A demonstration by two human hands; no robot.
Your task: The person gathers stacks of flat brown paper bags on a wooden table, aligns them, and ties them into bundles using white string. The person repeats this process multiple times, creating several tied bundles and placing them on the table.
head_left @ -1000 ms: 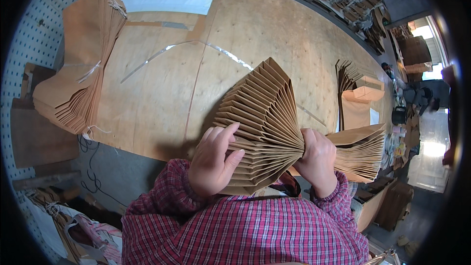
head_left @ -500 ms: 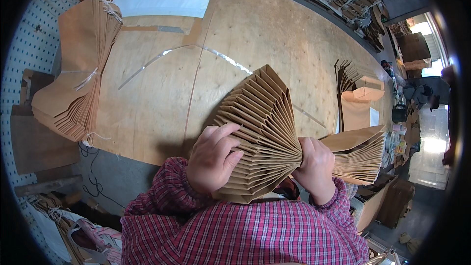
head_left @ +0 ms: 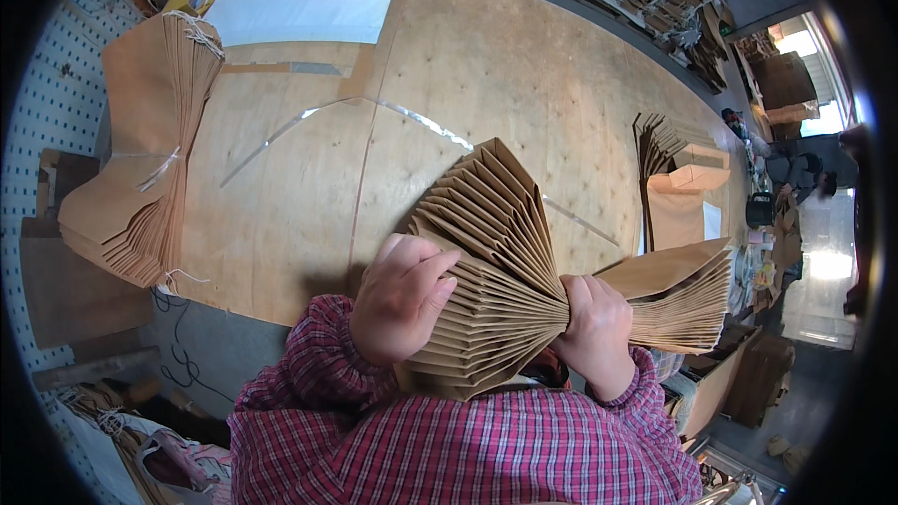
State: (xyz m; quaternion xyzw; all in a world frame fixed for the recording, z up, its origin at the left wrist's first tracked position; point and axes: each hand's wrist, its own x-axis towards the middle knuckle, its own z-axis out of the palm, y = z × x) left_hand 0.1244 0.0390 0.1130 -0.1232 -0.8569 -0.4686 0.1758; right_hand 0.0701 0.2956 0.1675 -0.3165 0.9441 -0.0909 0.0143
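In front of my body I hold a thick bundle of folded brown kraft paper bags (head_left: pixel 491 224). Its left end is spread like a fan, its folds showing as a row of ridges. My right hand (head_left: pixel 596 323) is wrapped tightly round the narrow middle of the bundle. Beyond that fist the other end flares out to the right in loose layers. My left hand (head_left: pixel 400 295) is closed at the left edge of the fan, fingers curled, with thumb and forefinger at the folds. Part of what its fingers grip is hidden.
A tied bundle of brown paper bags (head_left: pixel 140 168) stands at the table's left end. Another group of bags (head_left: pixel 678 182) is at the right of the wooden table (head_left: pixel 449 65). A white sheet (head_left: pixel 304 0) lies far left, a cardboard box (head_left: pixel 716 383) low right.
My left hand's fingers have drawn closer together at the folds. The fanned end has tipped slightly left and down. My right hand keeps its grip. The view has shifted a little.
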